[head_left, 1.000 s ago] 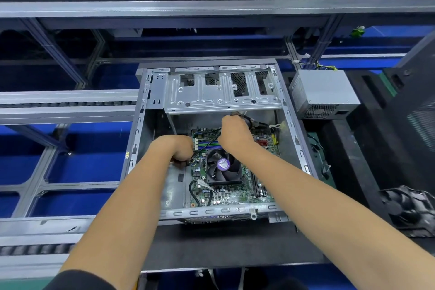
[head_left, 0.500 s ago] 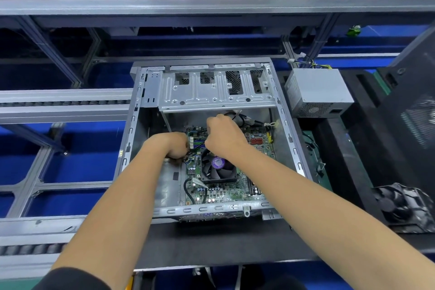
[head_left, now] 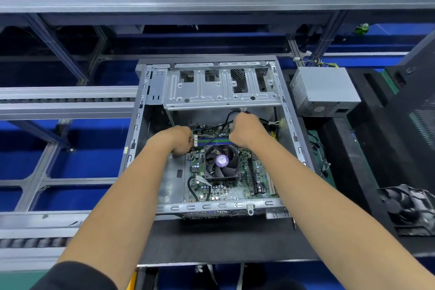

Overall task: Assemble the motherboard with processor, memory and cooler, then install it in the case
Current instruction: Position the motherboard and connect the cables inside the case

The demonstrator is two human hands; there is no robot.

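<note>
The case lies open at the frame's centre, the motherboard flat inside under its cooler. The board looks thin and fragile; edges seem safest. Both fists curl over its top edge: right hand gripping a black cable, left hand contents unclear.

Purple sticker on cooler fan: print illegible.

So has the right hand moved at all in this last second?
Yes. Against the cooler fan, the right hand has slid right, from over its far edge to past its far right corner.
</note>
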